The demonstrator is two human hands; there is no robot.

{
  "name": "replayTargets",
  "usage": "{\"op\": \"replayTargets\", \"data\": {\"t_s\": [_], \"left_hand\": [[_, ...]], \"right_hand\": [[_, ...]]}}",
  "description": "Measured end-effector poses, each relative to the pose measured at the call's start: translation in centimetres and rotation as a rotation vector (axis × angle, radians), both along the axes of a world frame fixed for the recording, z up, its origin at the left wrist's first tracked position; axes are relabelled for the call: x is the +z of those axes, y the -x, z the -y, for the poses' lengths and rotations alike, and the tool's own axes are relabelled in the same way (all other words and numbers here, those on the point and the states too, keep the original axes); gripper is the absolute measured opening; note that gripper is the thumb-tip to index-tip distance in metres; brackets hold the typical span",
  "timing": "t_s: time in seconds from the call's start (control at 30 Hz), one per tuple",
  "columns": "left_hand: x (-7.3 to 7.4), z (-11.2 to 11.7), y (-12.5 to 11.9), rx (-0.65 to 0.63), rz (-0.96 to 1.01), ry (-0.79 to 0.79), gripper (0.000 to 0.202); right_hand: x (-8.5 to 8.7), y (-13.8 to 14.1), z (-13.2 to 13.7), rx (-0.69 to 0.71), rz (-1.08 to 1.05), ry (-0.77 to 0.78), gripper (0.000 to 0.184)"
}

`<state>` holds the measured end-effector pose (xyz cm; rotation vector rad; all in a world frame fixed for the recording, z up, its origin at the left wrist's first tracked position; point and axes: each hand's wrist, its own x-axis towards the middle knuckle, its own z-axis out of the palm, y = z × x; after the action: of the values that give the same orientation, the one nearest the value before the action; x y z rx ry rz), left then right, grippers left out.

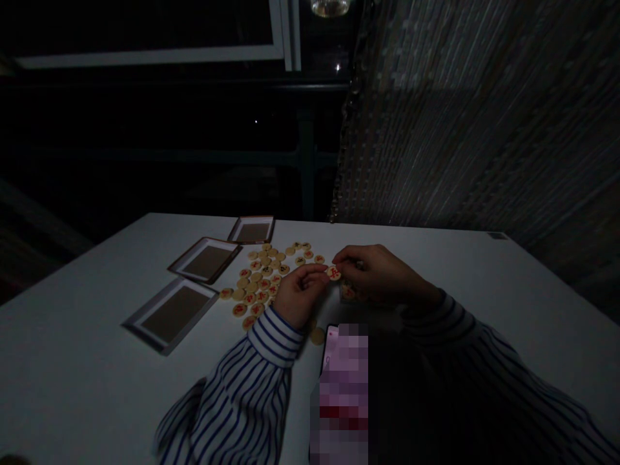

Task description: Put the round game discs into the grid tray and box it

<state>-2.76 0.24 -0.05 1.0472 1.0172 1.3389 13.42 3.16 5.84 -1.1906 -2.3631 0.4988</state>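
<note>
Basically both hands are on one round piece (pixel 334 272), mid-frame, just right of center. Right hand (pixel 382 274) has it pinched between thumb and fingertips from above and the right; left hand (pixel 298 294) has its fingertips closed at the piece's left edge. Red character on the face toward the camera.

Just under the right hand: more pieces (pixel 348 292), mostly hidden by it; can't tell what they sit in.

Left of the left hand: loose pile (pixel 259 278) of similar pale round pieces, some with red marks, some dark, some plain side up, a few overlapping. One plain piece (pixel 318 336) lies below the left wrist, near the top of a phone (pixel 331 349). Phone is lower center, most of it blurred into blocks.

Three shallow trays step along the pile's left side: near tray (pixel 177 313) pale-rimmed, middle tray (pixel 207 261) and far tray (pixel 252 232) brown-edged. All three show a bare brown bottom.

Striped cuffs on both arms: left sleeve (pixel 242 394) lower center-left, right sleeve (pixel 489 355) lower right.

All on a white table (pixel 87 361). Strand curtain (pixel 436 129) fills upper right, pale window frame (pixel 145 57) upper left. Lighting's dim.
</note>
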Motion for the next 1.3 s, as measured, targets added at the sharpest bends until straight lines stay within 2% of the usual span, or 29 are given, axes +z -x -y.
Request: {"op": "replayTargets", "data": {"t_s": [0.53,1.3], "left_hand": [[0.78,0.07,0.05,0.036,0.005,0.014,0.028],[0.42,-0.09,0.14,0.044,-0.024,0.038,0.026]], "right_hand": [[-0.07,-0.08,-0.10,0.003,0.004,0.020,0.021],[-0.04,-0.18,0.02,0.042,0.028,0.016,0.023]]}}
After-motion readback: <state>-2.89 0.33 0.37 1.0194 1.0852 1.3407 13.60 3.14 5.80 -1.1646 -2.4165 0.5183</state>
